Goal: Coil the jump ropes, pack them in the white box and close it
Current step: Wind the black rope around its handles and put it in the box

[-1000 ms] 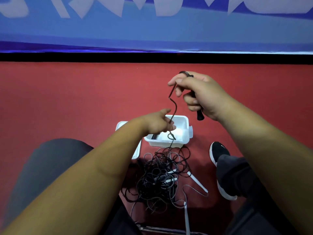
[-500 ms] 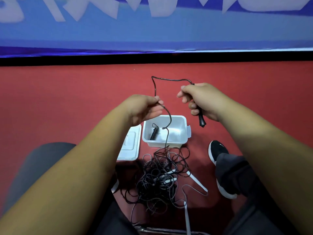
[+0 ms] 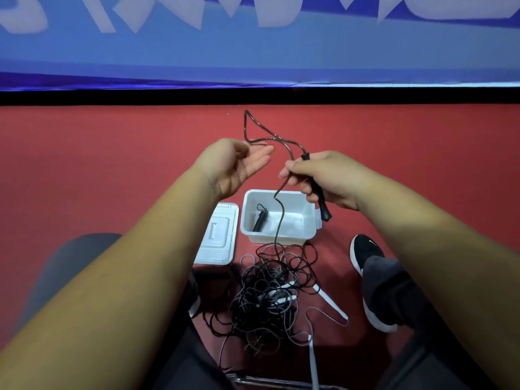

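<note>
I am sitting over a red floor [image 3: 112, 170], forming the first loops of one jump rope. My right hand [image 3: 329, 178] is curled round a slim black plastic handle [image 3: 322, 204], and its thumb and forefinger pinch the thin dark cord [image 3: 247, 122] beside the handle's top. The cord rises in a loose loop on the far side of my hands and returns to the pinch. From there it hangs across the open white plastic box [image 3: 281, 238] into a big tangle of dark ropes [image 3: 264, 305] on the near floor between my legs.

My left hand [image 3: 233, 164] is relaxed, fingers loosely spread, just left of the loop. I cannot tell whether the fingertips touch it.

One tightly wound black rope [image 3: 260, 220] lies in the box's left part. The flat white lid [image 3: 218, 235] rests just left of the box.

I judge the task to be at an early stage. The next move probably calls for my left hand to catch the hanging strand and lift another loop to the pinch without dragging the tangle.
</note>
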`<act>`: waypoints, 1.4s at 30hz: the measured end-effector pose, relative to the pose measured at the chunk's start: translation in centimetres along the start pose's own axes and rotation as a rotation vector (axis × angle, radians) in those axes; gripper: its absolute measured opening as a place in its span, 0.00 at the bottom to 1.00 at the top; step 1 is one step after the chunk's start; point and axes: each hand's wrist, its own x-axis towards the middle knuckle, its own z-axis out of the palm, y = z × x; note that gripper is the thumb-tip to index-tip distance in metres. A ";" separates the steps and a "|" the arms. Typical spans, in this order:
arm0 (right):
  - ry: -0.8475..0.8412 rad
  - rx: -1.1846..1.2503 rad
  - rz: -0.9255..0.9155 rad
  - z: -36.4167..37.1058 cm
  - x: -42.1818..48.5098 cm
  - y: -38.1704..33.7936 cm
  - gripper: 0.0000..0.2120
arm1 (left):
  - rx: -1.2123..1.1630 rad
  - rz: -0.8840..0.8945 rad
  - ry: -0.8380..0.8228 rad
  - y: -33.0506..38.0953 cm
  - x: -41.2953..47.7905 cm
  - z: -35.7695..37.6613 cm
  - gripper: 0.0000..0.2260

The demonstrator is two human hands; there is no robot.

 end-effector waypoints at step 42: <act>-0.100 0.501 -0.101 -1.7 -1.7 -3.8 0.18 | 1.264 -0.075 -0.289 -8.3 1.4 -0.8 0.15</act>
